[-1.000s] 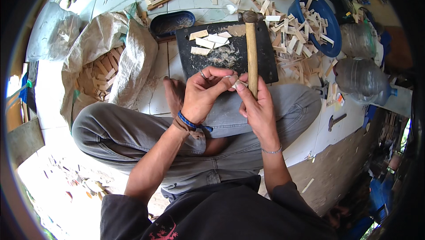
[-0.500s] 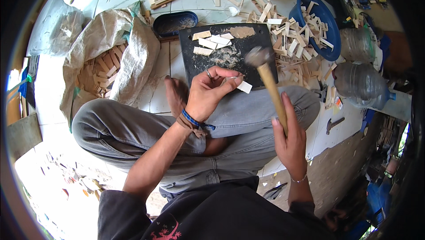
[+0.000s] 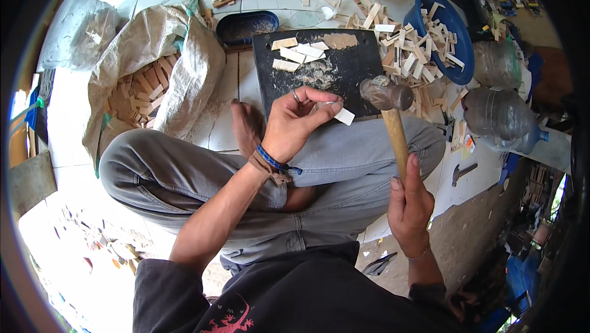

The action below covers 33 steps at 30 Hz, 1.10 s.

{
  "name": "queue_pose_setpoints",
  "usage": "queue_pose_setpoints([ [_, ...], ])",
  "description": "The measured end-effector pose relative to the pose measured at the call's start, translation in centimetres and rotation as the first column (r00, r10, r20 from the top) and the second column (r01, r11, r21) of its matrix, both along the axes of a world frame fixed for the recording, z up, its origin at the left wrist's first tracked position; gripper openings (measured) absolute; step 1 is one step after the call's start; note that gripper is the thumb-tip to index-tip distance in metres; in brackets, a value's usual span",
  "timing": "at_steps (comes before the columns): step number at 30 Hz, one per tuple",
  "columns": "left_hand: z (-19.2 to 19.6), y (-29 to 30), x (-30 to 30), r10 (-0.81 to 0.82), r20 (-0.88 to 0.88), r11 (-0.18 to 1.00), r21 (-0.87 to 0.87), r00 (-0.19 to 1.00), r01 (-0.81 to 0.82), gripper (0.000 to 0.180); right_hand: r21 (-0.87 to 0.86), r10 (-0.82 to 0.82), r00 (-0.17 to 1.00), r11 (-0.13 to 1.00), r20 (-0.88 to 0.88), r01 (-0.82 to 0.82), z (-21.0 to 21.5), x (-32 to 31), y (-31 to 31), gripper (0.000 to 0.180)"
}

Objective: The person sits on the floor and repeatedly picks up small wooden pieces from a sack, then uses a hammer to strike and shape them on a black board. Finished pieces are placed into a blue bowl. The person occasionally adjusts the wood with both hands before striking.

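Between the thumb and fingers of my left hand (image 3: 298,121) is a small pale wood piece (image 3: 345,116), one end sticking out to the right. My closed right hand (image 3: 410,207) grips a hammer (image 3: 394,133) by its wooden handle, with the metal head up and away from me over the right edge of a black board (image 3: 265,75). Several flat wood pieces (image 3: 299,53) lie on the board's far half, among sawdust and chips (image 3: 314,75). My left hand is just above the board's near edge.
A heap of wood blocks (image 3: 409,53) spreads right of the board beside a blue basin (image 3: 469,66). At left stands a woven sack (image 3: 200,78) of wood offcuts. A dark blue tray (image 3: 222,33) sits behind; plastic bottles (image 3: 501,118) and a second hammer (image 3: 464,173) lie at right.
The hammer and my right hand have shifted right and slightly toward me, and the hammer head has turned. My left hand still pinches the wood piece, almost unmoved.
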<state>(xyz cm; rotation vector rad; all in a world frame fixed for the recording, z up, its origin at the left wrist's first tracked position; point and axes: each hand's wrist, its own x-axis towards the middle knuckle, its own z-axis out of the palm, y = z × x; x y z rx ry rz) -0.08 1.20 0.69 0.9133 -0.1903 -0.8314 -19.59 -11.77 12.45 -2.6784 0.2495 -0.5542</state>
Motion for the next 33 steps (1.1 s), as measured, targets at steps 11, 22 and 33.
queue_pose_setpoints([
  [11,0.1,-0.1,0.1,-0.002,0.012,1.0,-0.001,1.0,0.002,0.017,-0.053,-0.009,0.996,0.999,-0.087,0.004,-0.9,-1.1,0.1,0.064],
  [22,0.1,0.0,0.1,-0.017,0.015,1.0,-0.002,1.0,0.017,0.016,0.124,0.015,0.993,0.992,-0.114,0.0,-0.7,-1.5,0.5,0.065],
  [33,0.1,0.1,0.2,-0.046,0.029,0.999,0.016,0.999,0.045,0.017,0.028,-0.008,0.98,1.0,-0.2,0.014,-2.0,-1.3,0.7,0.066],
])
